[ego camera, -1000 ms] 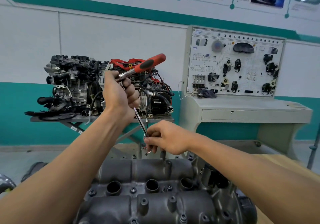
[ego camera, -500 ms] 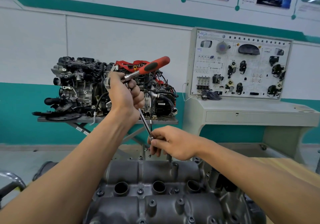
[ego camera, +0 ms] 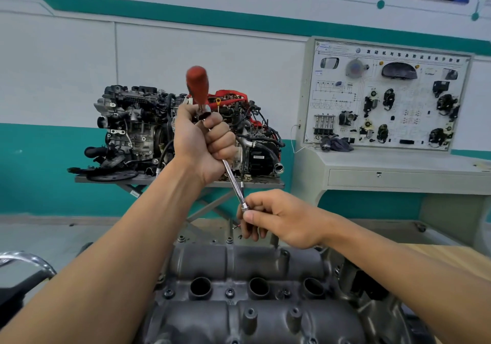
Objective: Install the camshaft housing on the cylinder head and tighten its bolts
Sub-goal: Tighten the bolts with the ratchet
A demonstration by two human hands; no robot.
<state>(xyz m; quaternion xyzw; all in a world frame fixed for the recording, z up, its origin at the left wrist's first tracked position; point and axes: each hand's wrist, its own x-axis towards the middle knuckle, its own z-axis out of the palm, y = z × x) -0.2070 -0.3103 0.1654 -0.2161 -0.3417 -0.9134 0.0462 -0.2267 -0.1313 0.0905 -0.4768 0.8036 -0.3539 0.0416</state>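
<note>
Nearest the camera lies the dark grey camshaft housing point(ego camera: 239, 264). Its three round wells open upward and small bolts point(ego camera: 229, 292) sit in bosses along its ribs. What it rests on is mostly hidden, so I cannot tell how well it is seated.

Just above its far edge, the right hand point(ego camera: 279, 218) pinches the lower end of a slim steel extension bar point(ego camera: 233, 181) between thumb and curled fingers. Those fingers cover the tip, so I cannot tell whether it is on a bolt.

The bar rises on a slant toward the left hand point(ego camera: 202, 141), which is clamped in a fist around the top of the bar, at the head of the ratchet point(ego camera: 197, 83). The ratchet's red handle stands up out of the fist.

The slant is the likely danger. If the socket meets a bolt head at this angle, it could ride off and round the head, or start the thread crooked. Pulling one bolt fully tight before the others are snug could also draw the housing down unevenly.

Well behind, a complete engine point(ego camera: 159, 131) rests on a stand, and a wiring display board point(ego camera: 385, 99) is further right.
</note>
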